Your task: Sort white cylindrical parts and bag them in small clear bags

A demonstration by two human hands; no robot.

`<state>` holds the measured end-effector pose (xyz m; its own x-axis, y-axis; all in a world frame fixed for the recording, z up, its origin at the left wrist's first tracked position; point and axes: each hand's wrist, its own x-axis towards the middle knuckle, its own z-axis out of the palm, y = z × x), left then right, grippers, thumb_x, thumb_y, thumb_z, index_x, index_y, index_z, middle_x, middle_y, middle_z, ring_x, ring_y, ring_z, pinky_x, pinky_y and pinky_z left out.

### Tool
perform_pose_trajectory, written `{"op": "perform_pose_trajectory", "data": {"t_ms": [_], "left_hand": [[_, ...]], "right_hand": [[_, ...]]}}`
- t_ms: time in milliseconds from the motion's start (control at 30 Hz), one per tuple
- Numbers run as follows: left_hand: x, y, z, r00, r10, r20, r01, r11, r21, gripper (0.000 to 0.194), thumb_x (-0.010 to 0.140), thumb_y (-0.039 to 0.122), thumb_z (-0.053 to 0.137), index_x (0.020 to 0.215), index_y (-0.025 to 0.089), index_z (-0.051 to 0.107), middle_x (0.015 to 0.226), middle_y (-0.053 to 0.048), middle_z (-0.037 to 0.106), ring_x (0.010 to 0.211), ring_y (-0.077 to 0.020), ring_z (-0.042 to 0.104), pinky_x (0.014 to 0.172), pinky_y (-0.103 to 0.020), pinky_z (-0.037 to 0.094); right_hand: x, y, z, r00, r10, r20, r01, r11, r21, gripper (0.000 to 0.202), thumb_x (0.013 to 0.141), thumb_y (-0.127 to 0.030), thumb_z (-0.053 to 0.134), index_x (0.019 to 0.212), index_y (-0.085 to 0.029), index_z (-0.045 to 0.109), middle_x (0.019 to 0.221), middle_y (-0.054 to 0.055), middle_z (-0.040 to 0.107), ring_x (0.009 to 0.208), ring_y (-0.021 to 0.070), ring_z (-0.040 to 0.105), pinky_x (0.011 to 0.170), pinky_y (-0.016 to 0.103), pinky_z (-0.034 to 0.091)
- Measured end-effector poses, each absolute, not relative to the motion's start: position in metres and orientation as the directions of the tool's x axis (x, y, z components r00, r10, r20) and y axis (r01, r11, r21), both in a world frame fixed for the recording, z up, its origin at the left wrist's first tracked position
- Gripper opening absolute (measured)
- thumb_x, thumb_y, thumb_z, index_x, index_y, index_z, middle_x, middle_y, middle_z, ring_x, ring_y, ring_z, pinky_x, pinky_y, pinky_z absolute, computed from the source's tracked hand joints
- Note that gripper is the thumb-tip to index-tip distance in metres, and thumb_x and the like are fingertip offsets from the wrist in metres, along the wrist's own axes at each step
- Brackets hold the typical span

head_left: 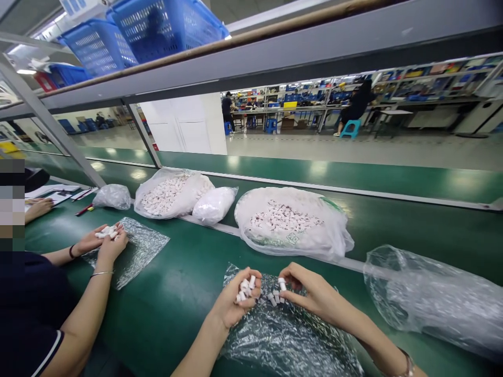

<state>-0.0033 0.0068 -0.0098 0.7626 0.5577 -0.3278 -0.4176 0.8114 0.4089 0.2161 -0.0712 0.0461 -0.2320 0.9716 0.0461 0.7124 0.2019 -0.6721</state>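
Several small white plastic pieces [245,289] lie cupped in the curled fingers of my left hand [231,301]. My right hand [314,293] pinches one white plastic piece [282,283] between thumb and forefinger, just to the right of the left hand. Beneath that piece, a few more white pieces [274,298] rest on a clear plastic bag [283,335] spread flat on the green table. Behind my hands sits a large open bag [251,243] heaped with white pieces that show dark reddish spots.
At left a co-worker's hands [108,243] hold white pieces over another clear bag [145,246]. A second filled bag [168,196], a closed white bag [215,205] and a clear bag bundle [440,298] line the table. A shelf [275,52] with blue baskets [165,26] hangs overhead.
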Motion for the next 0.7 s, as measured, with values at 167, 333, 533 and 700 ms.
{"op": "perform_pose_trajectory", "data": {"t_ms": [167, 333, 533, 700], "left_hand": [[-0.009, 0.013, -0.012, 0.712, 0.592, -0.377, -0.529, 0.806, 0.267, 0.026, 0.099, 0.026, 0.043, 0.101, 0.007, 0.061, 0.089, -0.01, 0.065, 0.076, -0.0094, 0.066, 0.058, -0.014, 0.053], [-0.006, 0.006, -0.01, 0.672, 0.607, -0.424, -0.616, 0.776, 0.136, 0.024, 0.095, 0.02, 0.049, 0.109, 0.003, 0.059, 0.098, -0.016, 0.069, 0.098, -0.0225, 0.068, 0.092, -0.039, 0.055], [0.001, -0.001, -0.009, 0.688, 0.609, -0.395, -0.598, 0.784, 0.167, 0.025, 0.093, 0.019, 0.053, 0.108, 0.0, 0.06, 0.105, -0.019, 0.069, 0.108, -0.0275, 0.065, 0.101, -0.046, 0.048], [0.007, -0.006, -0.012, 0.785, 0.556, -0.272, -0.526, 0.831, 0.182, 0.031, 0.096, 0.025, 0.047, 0.107, 0.0, 0.062, 0.1, -0.016, 0.069, 0.095, -0.0213, 0.068, 0.085, -0.031, 0.054]], "right_hand": [[0.23, -0.09, 0.018, -0.142, 0.99, -0.012, 0.873, 0.12, -0.473, 0.012, 0.091, -0.033, 0.06, 0.096, -0.024, 0.054, 0.093, 0.0, 0.059, 0.078, 0.0182, 0.058, 0.064, 0.029, 0.041], [0.227, -0.092, 0.005, -0.116, 0.992, 0.046, 0.903, 0.124, -0.412, 0.013, 0.091, -0.032, 0.061, 0.098, -0.024, 0.054, 0.091, 0.0, 0.06, 0.078, 0.0187, 0.061, 0.064, 0.03, 0.043], [0.2, -0.081, 0.023, -0.176, 0.935, 0.309, 0.85, 0.302, -0.432, 0.011, 0.098, -0.03, 0.048, 0.102, -0.023, 0.056, 0.092, 0.003, 0.06, 0.08, 0.0172, 0.061, 0.066, 0.028, 0.046], [0.169, -0.067, 0.032, -0.283, 0.888, 0.363, 0.852, 0.406, -0.329, 0.011, 0.097, -0.026, 0.051, 0.101, -0.021, 0.059, 0.09, 0.005, 0.06, 0.082, 0.0205, 0.057, 0.068, 0.032, 0.046]]}}
